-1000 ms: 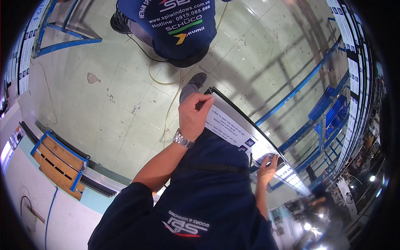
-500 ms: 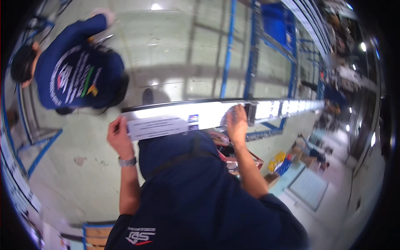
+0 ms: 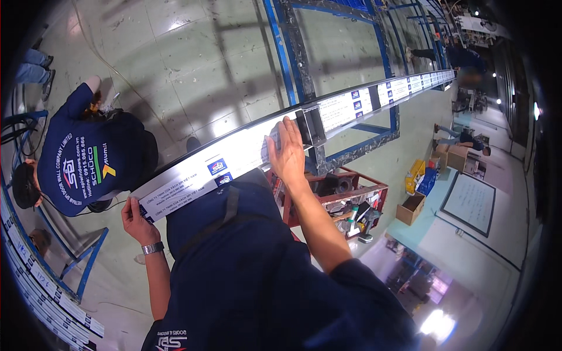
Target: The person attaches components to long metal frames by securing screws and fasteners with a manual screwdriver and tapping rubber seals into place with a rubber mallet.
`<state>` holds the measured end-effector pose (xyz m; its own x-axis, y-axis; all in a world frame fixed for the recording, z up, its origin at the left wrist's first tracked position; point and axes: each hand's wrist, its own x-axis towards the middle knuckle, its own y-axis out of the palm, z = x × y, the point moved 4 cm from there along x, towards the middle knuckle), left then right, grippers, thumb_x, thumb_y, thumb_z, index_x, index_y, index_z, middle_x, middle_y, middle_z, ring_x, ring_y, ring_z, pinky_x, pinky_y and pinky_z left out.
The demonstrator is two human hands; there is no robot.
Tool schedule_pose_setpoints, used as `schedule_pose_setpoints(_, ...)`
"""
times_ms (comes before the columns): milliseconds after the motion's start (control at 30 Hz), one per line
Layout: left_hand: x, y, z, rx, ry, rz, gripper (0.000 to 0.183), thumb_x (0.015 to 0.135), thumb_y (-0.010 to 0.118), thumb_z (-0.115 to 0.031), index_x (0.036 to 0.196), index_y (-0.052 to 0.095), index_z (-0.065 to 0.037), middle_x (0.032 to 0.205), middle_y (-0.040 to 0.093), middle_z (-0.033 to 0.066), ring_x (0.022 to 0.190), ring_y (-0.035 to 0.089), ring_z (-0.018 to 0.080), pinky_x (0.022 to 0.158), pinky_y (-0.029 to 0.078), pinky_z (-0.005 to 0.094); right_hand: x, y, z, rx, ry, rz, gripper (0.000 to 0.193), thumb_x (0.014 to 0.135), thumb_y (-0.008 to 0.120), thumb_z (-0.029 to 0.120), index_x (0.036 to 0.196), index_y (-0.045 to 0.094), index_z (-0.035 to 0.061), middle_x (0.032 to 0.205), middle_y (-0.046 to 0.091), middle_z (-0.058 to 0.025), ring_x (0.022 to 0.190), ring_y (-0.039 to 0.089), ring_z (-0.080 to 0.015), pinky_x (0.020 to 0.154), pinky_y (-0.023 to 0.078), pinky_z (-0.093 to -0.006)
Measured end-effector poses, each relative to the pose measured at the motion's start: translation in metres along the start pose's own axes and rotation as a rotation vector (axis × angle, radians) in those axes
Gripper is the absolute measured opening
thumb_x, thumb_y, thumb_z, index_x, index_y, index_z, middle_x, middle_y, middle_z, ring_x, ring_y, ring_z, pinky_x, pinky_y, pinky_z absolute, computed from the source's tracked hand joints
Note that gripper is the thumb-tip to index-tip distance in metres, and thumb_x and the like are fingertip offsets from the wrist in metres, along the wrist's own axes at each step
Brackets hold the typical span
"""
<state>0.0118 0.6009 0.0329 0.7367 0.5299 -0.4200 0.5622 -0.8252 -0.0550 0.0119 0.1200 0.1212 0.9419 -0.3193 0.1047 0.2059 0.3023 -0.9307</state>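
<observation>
A long profile bar [image 3: 252, 137] wrapped in white printed film runs from the lower left to the far right. My left hand [image 3: 138, 221] is closed around its near left end, with the fingertips at the edge. On the bar's upper face lies my right hand [image 3: 287, 153], its fingers stretched out flat and pointing away from me. Just right of those fingers, a dark block [image 3: 310, 126] sits across the bar. My body hides part of the near side beneath the bar.
A co-worker [image 3: 96, 158] in dark blue crouches left of the bar's end. A blue metal rack [image 3: 287, 55] stands under and beyond the bar. At right is a red cart [image 3: 374, 202] holding tools. Several wrapped profiles [image 3: 44, 286] lie at lower left.
The bar now slants more in view, its near end lower and farther left. Both hands appear shifted left with it. The co-worker appears lower, and the view has turned and sharpened.
</observation>
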Motion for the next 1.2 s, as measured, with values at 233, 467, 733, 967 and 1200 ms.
schedule_pose_setpoints(233,0.003,-0.001,-0.003,0.075,0.030,0.059,0.024,0.102,0.076,-0.014,0.121,0.072,0.000,0.113,0.074,0.0062,0.098,0.066,0.0118,0.091,0.055,0.0281,-0.002,-0.010,0.003,-0.051,-0.004,0.007,0.052,0.096,0.074,0.023,0.132,0.063,-0.0136,0.145,0.059,-0.0342,0.137,0.054,-0.0500,0.118,0.044,-0.0508)
schedule_pose_setpoints(467,0.002,-0.006,-0.004,0.160,0.069,0.062,0.023,0.103,0.075,-0.013,0.121,0.071,0.000,0.117,0.074,0.0074,0.101,0.067,0.0122,0.092,0.055,0.0288,-0.006,-0.011,0.002,-0.057,0.028,-0.003,0.054,0.094,0.075,0.027,0.132,0.064,-0.0102,0.145,0.060,-0.0309,0.136,0.055,-0.0456,0.119,0.041,-0.0527)
schedule_pose_setpoints(733,-0.003,0.008,-0.010,0.220,0.098,0.042,0.021,0.103,0.073,-0.014,0.120,0.071,-0.001,0.112,0.075,0.0064,0.096,0.068,0.0113,0.087,0.056,0.0280,-0.010,-0.011,-0.006,-0.017,0.081,-0.052,0.053,0.095,0.073,0.028,0.133,0.064,-0.0087,0.147,0.060,-0.0280,0.138,0.054,-0.0428,0.120,0.039,-0.0529)
schedule_pose_setpoints(967,0.007,-0.014,-0.011,0.174,0.114,0.011,0.020,0.101,0.075,-0.011,0.118,0.072,0.000,0.101,0.071,0.0002,0.087,0.062,0.0076,0.080,0.052,0.0250,-0.006,0.000,0.006,0.014,0.045,-0.062,0.053,0.096,0.071,0.028,0.134,0.063,-0.0089,0.146,0.061,-0.0281,0.137,0.055,-0.0429,0.119,0.041,-0.0517)
schedule_pose_setpoints(1200,0.002,0.009,-0.016,0.335,0.223,0.027,0.021,0.096,0.082,-0.016,0.113,0.078,-0.003,0.093,0.072,-0.0014,0.080,0.061,0.0058,0.073,0.050,0.0242,-0.013,0.003,-0.008,-0.136,-0.062,-0.052,0.046,0.101,0.069,0.025,0.132,0.066,-0.0094,0.142,0.063,-0.0313,0.136,0.057,-0.0463,0.118,0.043,-0.0498)
